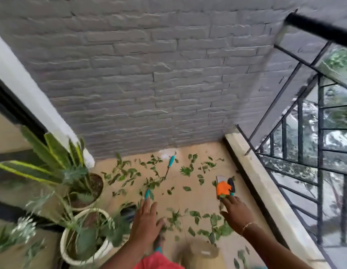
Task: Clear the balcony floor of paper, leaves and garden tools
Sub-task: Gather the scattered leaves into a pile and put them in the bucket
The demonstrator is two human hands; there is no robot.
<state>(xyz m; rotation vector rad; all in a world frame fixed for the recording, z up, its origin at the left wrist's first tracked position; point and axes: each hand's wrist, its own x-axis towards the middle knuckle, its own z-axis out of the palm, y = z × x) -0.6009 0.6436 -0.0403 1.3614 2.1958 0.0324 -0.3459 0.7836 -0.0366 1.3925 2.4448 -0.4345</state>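
Green leaves (128, 172) lie scattered over the tan balcony floor (199, 199). A teal-handled tool (171, 161) lies near the far wall, and a second teal handle (147, 193) lies among leaves just beyond my left hand (147, 218). That hand hovers flat, fingers straight, holding nothing. By the right ledge sits an orange item (223, 188), with a white piece of paper (220, 178) behind it and a black-and-teal tool (232, 185) beside it. My right hand (236, 211) reaches out with its fingertips at the orange item's near edge; no grip shows.
Two potted plants (85, 193) (83, 239) crowd the left side. A grey brick wall closes the far end. A concrete ledge (265, 191) with a black metal railing (320, 152) runs along the right. A brown bag or box (204, 253) stands at my feet.
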